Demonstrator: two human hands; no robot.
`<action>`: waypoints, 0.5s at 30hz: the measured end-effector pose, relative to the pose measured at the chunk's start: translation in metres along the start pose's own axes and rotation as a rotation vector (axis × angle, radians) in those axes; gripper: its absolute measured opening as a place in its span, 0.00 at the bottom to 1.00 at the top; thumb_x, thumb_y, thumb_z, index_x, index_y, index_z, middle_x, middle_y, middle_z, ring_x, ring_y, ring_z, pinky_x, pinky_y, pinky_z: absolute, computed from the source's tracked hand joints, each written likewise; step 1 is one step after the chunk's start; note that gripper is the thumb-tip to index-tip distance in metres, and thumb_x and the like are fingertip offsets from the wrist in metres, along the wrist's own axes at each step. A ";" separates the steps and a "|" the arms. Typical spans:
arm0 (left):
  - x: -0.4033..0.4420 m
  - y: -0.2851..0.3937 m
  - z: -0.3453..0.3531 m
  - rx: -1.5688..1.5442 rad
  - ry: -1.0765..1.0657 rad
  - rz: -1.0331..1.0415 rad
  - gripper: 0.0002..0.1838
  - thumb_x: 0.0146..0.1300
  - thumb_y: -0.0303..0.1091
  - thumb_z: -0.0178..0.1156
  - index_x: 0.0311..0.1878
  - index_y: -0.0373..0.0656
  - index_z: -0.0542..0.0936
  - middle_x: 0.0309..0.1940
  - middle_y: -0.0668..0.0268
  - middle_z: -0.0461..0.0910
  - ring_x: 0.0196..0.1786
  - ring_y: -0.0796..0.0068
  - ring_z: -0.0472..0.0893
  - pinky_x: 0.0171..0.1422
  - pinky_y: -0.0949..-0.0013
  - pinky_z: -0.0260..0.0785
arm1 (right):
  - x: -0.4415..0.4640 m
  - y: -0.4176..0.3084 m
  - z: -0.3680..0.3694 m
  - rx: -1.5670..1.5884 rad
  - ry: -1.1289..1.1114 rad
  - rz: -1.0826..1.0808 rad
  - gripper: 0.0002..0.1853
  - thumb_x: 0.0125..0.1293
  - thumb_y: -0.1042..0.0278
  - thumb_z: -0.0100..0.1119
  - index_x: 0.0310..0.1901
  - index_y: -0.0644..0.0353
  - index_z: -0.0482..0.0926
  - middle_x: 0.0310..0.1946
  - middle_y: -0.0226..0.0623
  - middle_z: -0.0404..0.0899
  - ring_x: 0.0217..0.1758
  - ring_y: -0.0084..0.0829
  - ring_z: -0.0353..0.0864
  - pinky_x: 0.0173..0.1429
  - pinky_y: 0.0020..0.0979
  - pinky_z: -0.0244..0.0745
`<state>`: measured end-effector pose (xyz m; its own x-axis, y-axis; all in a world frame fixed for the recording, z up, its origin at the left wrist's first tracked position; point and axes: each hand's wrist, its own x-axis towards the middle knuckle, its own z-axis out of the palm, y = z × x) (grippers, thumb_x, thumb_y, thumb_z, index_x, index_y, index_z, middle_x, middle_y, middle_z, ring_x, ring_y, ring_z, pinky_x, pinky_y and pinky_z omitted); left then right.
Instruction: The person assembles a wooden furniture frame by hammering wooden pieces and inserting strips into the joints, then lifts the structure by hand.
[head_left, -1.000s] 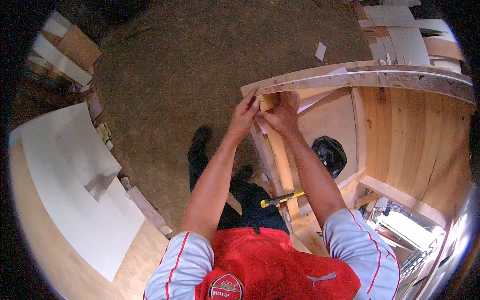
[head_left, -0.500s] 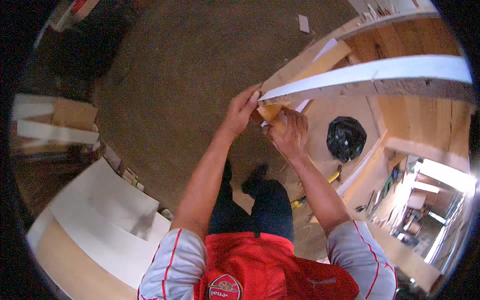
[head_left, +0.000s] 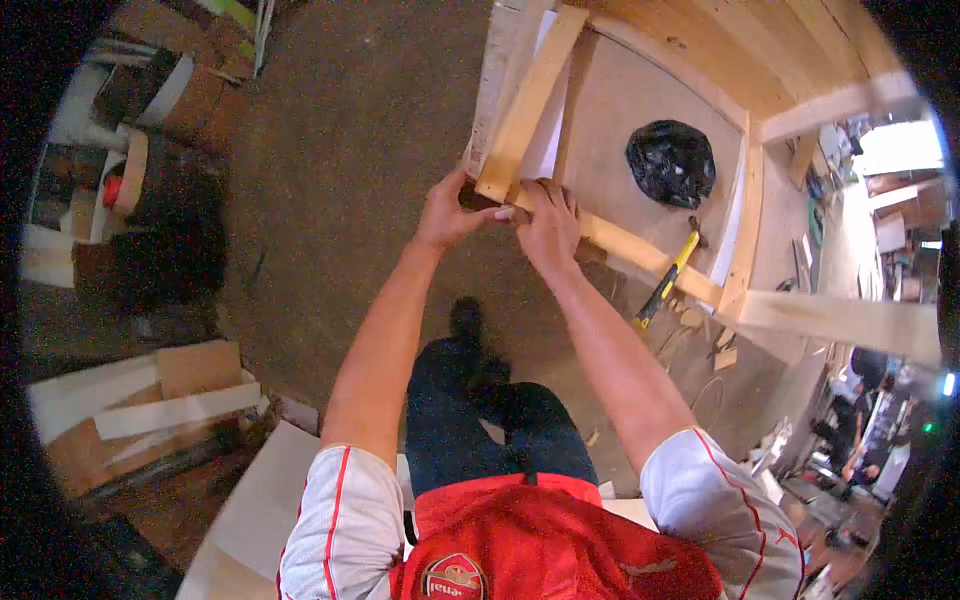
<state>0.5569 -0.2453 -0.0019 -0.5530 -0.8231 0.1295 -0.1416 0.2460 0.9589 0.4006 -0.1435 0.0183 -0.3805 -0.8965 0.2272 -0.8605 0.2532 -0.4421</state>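
**Both hands at a corner of the wooden frame [head_left: 610, 238]**

The frame's rails ran around the black plastic bag [head_left: 672, 163]. Left of the bag, our right hand [head_left: 548, 228] curled its fingers over one rail's end. Farther left, our left hand [head_left: 443, 212] was at the corner; we could not tell whether its partly hidden fingers gripped. On the bag's near side, the yellow-and-black hammer [head_left: 669, 278] lay across the rail. We judged the timber stiff, hardly slippery, the whole frame heavy and awkward, best held by its thick rails near corners.
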 end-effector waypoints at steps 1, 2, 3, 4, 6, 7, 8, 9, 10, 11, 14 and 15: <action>0.000 -0.002 0.000 0.019 -0.014 0.012 0.35 0.50 0.33 0.78 0.62 0.37 0.76 0.49 0.62 0.85 0.49 0.72 0.84 0.53 0.65 0.78 | -0.004 0.004 0.002 0.004 0.018 -0.012 0.24 0.57 0.59 0.68 0.58 0.47 0.79 0.57 0.36 0.77 0.64 0.47 0.72 0.69 0.50 0.64; 0.003 -0.007 -0.001 0.037 -0.026 0.026 0.37 0.48 0.33 0.79 0.62 0.38 0.75 0.49 0.62 0.84 0.50 0.73 0.84 0.54 0.65 0.78 | -0.007 0.009 0.007 -0.006 0.024 -0.020 0.26 0.57 0.58 0.68 0.59 0.46 0.78 0.58 0.36 0.77 0.64 0.47 0.71 0.69 0.50 0.64; 0.008 -0.012 -0.003 0.054 -0.038 0.041 0.39 0.46 0.32 0.80 0.63 0.39 0.75 0.50 0.62 0.84 0.50 0.73 0.84 0.55 0.65 0.78 | -0.008 0.013 0.011 -0.019 0.029 -0.027 0.27 0.58 0.57 0.68 0.61 0.45 0.77 0.58 0.36 0.77 0.64 0.48 0.71 0.69 0.51 0.64; 0.012 -0.016 -0.005 0.050 -0.067 0.051 0.40 0.45 0.33 0.80 0.64 0.39 0.74 0.50 0.61 0.84 0.51 0.72 0.84 0.56 0.64 0.78 | -0.008 0.017 0.014 -0.033 0.031 -0.035 0.28 0.58 0.57 0.68 0.62 0.45 0.76 0.58 0.36 0.77 0.64 0.49 0.71 0.69 0.51 0.64; 0.019 -0.025 -0.013 0.042 -0.133 0.070 0.42 0.44 0.33 0.81 0.65 0.40 0.73 0.50 0.61 0.84 0.53 0.70 0.83 0.58 0.64 0.78 | -0.009 0.017 0.013 -0.002 0.050 -0.025 0.29 0.58 0.55 0.69 0.63 0.44 0.76 0.58 0.37 0.77 0.64 0.50 0.72 0.70 0.51 0.64; 0.022 -0.012 -0.017 0.056 -0.157 0.084 0.43 0.44 0.33 0.81 0.66 0.40 0.73 0.51 0.59 0.83 0.54 0.68 0.83 0.59 0.63 0.77 | -0.009 0.014 0.012 0.014 0.058 -0.016 0.29 0.58 0.53 0.69 0.63 0.43 0.77 0.58 0.38 0.77 0.63 0.50 0.73 0.70 0.50 0.64; 0.023 0.001 -0.024 0.070 -0.182 0.099 0.43 0.44 0.32 0.81 0.66 0.40 0.72 0.52 0.58 0.83 0.55 0.67 0.83 0.59 0.62 0.77 | -0.008 0.012 0.010 0.010 0.110 -0.064 0.27 0.57 0.55 0.69 0.60 0.45 0.78 0.56 0.36 0.79 0.61 0.47 0.74 0.67 0.48 0.67; 0.026 0.005 -0.029 0.082 -0.208 0.117 0.44 0.44 0.32 0.81 0.67 0.40 0.72 0.53 0.57 0.83 0.56 0.65 0.83 0.60 0.62 0.77 | -0.007 0.011 0.009 0.001 0.163 -0.110 0.25 0.56 0.57 0.70 0.58 0.47 0.80 0.53 0.34 0.80 0.58 0.45 0.76 0.63 0.45 0.70; 0.029 -0.011 -0.032 0.150 -0.203 0.222 0.44 0.45 0.32 0.80 0.68 0.40 0.71 0.54 0.56 0.83 0.56 0.65 0.83 0.61 0.62 0.76 | -0.008 0.010 0.009 -0.011 0.213 -0.160 0.23 0.56 0.59 0.70 0.55 0.48 0.82 0.51 0.33 0.81 0.55 0.42 0.77 0.59 0.42 0.73; 0.032 -0.036 -0.033 0.213 -0.188 0.327 0.44 0.46 0.31 0.79 0.69 0.40 0.71 0.55 0.56 0.82 0.57 0.65 0.83 0.62 0.61 0.76 | -0.009 0.013 0.012 -0.021 0.229 -0.154 0.23 0.55 0.59 0.71 0.54 0.49 0.82 0.51 0.33 0.82 0.55 0.41 0.78 0.58 0.41 0.73; 0.039 -0.054 -0.039 0.188 -0.241 0.344 0.44 0.49 0.31 0.78 0.71 0.39 0.69 0.58 0.54 0.81 0.58 0.67 0.81 0.64 0.62 0.74 | -0.010 0.008 0.018 -0.031 0.294 -0.131 0.19 0.53 0.61 0.73 0.48 0.50 0.85 0.47 0.34 0.84 0.50 0.40 0.81 0.53 0.39 0.76; 0.038 -0.054 -0.040 0.147 -0.281 0.303 0.45 0.49 0.32 0.78 0.71 0.38 0.68 0.59 0.54 0.81 0.59 0.69 0.81 0.64 0.63 0.73 | -0.012 0.006 0.020 -0.032 0.317 -0.160 0.19 0.53 0.61 0.73 0.48 0.51 0.85 0.46 0.34 0.84 0.49 0.40 0.81 0.53 0.39 0.76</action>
<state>0.5761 -0.3100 -0.0387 -0.7865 -0.5362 0.3065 -0.0426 0.5422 0.8392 0.4067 -0.1381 -0.0050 -0.3222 -0.7697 0.5511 -0.9258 0.1347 -0.3531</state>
